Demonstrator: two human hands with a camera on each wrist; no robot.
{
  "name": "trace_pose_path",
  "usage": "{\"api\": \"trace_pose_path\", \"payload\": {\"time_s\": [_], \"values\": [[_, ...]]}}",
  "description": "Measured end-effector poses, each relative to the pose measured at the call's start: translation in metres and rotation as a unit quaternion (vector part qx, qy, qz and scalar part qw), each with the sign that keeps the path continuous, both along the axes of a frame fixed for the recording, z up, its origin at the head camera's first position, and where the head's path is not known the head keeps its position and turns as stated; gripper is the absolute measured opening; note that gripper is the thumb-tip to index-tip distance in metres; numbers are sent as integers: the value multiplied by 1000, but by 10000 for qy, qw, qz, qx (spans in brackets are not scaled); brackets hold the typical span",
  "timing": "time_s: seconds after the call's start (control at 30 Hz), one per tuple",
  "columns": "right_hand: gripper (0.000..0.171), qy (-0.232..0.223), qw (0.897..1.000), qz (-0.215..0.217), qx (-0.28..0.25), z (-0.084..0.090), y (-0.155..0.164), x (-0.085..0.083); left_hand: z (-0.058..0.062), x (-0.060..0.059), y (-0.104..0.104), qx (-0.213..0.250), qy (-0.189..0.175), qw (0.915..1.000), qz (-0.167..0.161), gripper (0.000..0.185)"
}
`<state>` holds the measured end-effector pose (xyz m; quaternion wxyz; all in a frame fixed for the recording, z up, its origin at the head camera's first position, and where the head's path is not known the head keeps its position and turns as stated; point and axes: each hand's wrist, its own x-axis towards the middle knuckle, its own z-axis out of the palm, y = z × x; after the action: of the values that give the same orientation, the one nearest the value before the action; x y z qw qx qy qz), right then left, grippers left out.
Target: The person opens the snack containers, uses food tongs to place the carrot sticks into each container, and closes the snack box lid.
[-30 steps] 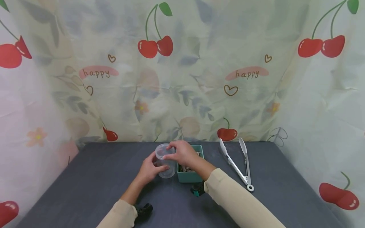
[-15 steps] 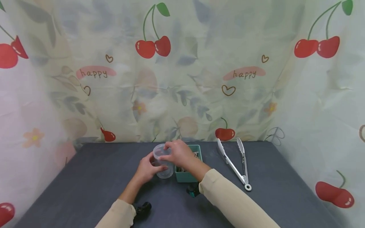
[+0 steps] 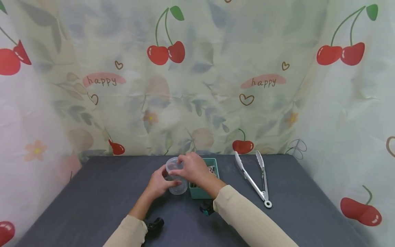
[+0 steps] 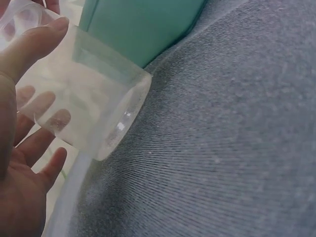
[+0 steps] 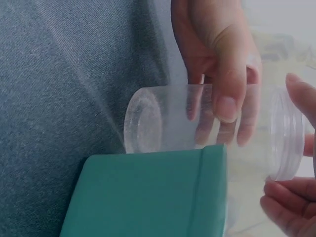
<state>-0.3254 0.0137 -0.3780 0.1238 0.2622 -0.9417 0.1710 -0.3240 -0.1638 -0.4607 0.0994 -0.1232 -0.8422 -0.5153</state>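
On a dark grey table [image 3: 102, 192], seen from the head camera, a person's left hand [image 3: 158, 184] cups a clear round plastic jar [image 3: 176, 178] while the right hand [image 3: 191, 168] grips its lid; the jar appears still capped, its opening not yet done. A teal rectangular plastic bin [image 3: 203, 192] stands at the jar's 3 o'clock, and metal tongs [image 3: 254, 178] lie further right, untouched. Left wrist view: left-hand fingers [image 4: 37, 143] curl round the jar's wall, its base resting on the table against the bin. Right wrist view: right-hand fingertips [image 5: 281, 202] pinch the ribbed transparent lid [image 5: 286, 133].
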Motion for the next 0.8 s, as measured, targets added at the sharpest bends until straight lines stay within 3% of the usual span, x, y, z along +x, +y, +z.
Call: {"api": "trace_pose_path", "payload": {"time_s": [0.3,0.33,0.53,0.57,0.8], "values": [[45,67,9996,270,-85,0,3,-3,-1,-5,-4,49,-57,9998,-209,63],[44,47,9993,349,-124,0,4,-4,5,-1,-3,65,-76,9997,-242,63],[43,-284,9976,588,-215,2,7,-9,8,-1,-5,81,-261,9990,-343,62],[43,-337,9974,598,-201,3,8,-10,3,-4,-6,81,-268,9989,-364,62],[43,-700,9936,819,-332,5,12,-11,0,-7,-9,115,-280,9974,-651,64]]}}
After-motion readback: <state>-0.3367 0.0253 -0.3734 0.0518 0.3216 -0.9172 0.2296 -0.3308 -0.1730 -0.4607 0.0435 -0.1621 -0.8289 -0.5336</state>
